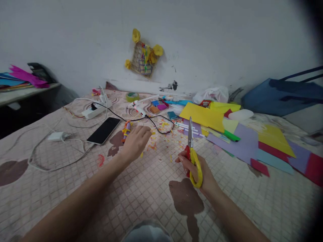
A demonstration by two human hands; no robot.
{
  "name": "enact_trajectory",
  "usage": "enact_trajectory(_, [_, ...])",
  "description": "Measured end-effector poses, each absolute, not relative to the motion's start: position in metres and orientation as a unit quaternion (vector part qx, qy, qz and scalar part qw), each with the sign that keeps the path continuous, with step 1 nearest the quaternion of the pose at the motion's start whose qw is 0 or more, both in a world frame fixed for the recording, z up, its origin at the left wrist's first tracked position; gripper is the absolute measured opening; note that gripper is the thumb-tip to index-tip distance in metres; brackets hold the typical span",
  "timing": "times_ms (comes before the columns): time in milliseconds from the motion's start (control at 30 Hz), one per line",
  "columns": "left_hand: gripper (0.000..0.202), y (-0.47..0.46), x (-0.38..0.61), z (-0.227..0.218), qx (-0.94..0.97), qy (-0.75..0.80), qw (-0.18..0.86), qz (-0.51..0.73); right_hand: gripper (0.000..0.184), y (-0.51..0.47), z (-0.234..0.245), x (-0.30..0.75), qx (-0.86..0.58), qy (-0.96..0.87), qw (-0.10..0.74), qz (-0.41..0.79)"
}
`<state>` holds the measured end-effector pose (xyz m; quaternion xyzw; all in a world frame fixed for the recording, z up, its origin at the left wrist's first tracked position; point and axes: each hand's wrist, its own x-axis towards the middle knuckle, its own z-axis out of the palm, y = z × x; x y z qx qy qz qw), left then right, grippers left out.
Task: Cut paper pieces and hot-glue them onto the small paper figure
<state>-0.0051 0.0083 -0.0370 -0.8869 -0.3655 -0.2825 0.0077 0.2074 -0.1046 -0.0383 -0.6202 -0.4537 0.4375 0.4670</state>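
Note:
My right hand is closed round a pair of scissors with yellow and red handles. The blades are together and point up, away from me. My left hand is low over the table, back upward, its fingers bent down and pressed together. Whatever is under those fingers is hidden. Just left of them lies a small purple and yellow craft piece. Yellow and orange paper scraps are scattered around and beyond the left hand.
A phone on a charging cable and a power strip lie at left. Behind the scraps is a white glue gun with a black cord, near green tape. Coloured paper sheets cover the right side, before a blue bag.

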Motion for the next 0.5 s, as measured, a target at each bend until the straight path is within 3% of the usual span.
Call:
enact_trajectory(100, [0.011,-0.007,0.002,-0.032,-0.887,-0.338,-0.049,-0.311,0.030,-0.104,-0.040,0.208,-0.614,-0.460,0.471,0.436])
enact_trajectory(233, [0.010,-0.020,0.016,-0.030,-0.742,-0.407,-0.369,-0.384,0.031,-0.103,-0.040,0.207,-0.627,-0.453,0.465,0.432])
enact_trajectory(333, [0.015,-0.027,0.024,-0.030,-0.649,-0.379,-0.555,-0.356,0.033,-0.102,-0.040,0.204,-0.632,-0.439,0.471,0.431])
enact_trajectory(500, [0.020,-0.041,0.035,-0.036,-0.598,-0.354,-0.655,-0.297,0.032,-0.100,-0.042,0.200,-0.623,-0.447,0.490,0.414])
